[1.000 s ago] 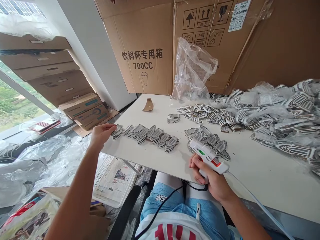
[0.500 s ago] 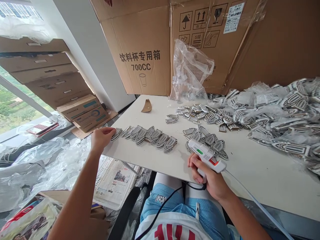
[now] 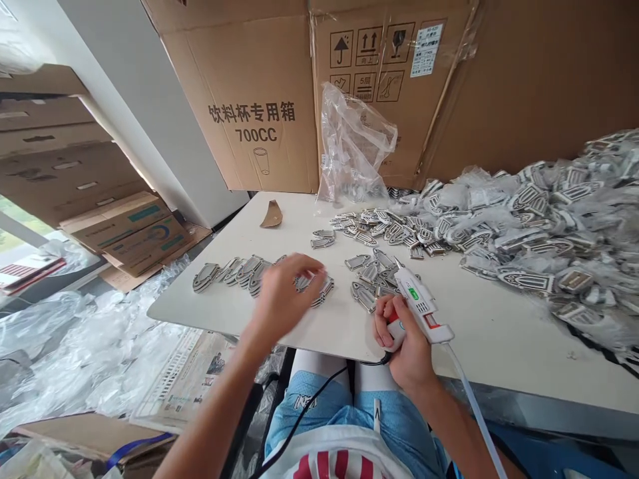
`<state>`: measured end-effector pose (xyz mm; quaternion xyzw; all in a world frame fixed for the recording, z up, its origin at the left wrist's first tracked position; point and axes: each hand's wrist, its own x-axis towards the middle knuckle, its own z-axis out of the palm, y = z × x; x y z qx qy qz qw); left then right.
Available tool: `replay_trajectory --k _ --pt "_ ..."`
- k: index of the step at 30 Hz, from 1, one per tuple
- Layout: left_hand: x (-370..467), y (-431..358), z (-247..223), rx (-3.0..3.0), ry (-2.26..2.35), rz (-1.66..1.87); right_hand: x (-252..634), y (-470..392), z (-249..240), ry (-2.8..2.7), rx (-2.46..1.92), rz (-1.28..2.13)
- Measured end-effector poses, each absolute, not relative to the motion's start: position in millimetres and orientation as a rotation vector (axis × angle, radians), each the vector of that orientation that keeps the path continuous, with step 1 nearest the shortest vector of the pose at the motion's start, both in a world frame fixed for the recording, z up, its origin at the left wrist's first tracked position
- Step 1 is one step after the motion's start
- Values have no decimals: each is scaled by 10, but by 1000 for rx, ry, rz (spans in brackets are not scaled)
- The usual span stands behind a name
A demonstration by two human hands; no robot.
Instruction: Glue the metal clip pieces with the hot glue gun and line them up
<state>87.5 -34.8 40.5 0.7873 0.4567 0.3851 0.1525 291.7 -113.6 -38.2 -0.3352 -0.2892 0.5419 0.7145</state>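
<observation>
My right hand [image 3: 407, 339] is wrapped round the handle of a white hot glue gun [image 3: 418, 296], its nozzle pointing up and away from me. A long translucent glue stick [image 3: 472, 379] trails from the gun's back. My left hand [image 3: 289, 293], slightly blurred, hovers over a row of stacked grey metal-looking pieces, thumb and forefinger apart with nothing visible between them. It hides part of the row. The row's leftmost stack [image 3: 206, 277] sits by itself. Between row and nozzle lies a loose group of the same pointed, slotted pieces [image 3: 369, 271].
A large heap of pieces [image 3: 529, 226], many in clear plastic, covers the right back of the white table [image 3: 200, 316]. Behind stand big cardboard boxes [image 3: 249, 73] and a crumpled plastic bag [image 3: 349, 153]. A brown scrap [image 3: 272, 215] lies at the back left. A black cord crosses my lap.
My left hand has left the row's far-left end and moved right, over the row's right part. The glue gun's nozzle has swung upward and right. The view has shifted right.
</observation>
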Motion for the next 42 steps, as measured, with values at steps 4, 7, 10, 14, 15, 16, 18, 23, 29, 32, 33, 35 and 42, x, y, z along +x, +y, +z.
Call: replay_trajectory --k 4,7,10,14,15,16,18,23,29,32,33,35,42 --pt "1477 -462 244 2481 1155 717 2904 -1156 -394 -620 -745 1134" --pt "1608 -478 125 2546 1235 663 2900 -1152 -409 -605 -732 1121" --pt "1610 -493 56 2540 1240 642 2900 -1133 -408 -615 -716 1152" --pt "1597 -545 22 2539 1196 653 2903 -1113 -400 -617 -745 1157" --pt "1598 -567 22 2532 1186 682 2904 -1110 -401 -616 -752 1157" --pt "1599 -593 27 2514 1174 715 2904 -1108 -403 -618 -761 1156" --pt "1599 -658 48 2428 1140 779 2904 -1106 -413 -644 -802 1150" --pt "1570 -872 132 2026 1026 788 2901 -1125 -464 -721 -962 1125" --pt "1512 -992 187 1879 958 688 2895 -1251 -438 -672 -1066 1110" --pt "1478 -975 167 1892 894 657 2833 -1338 -333 -693 -1130 1086" --pt "1465 -966 161 1895 859 642 2805 -1358 -295 -695 -1144 1099" --pt "1436 -947 157 1885 805 616 2755 -1381 -231 -740 -1142 1163" --pt "1249 -807 148 1703 786 716 2859 -1581 -108 -1188 -1437 805"
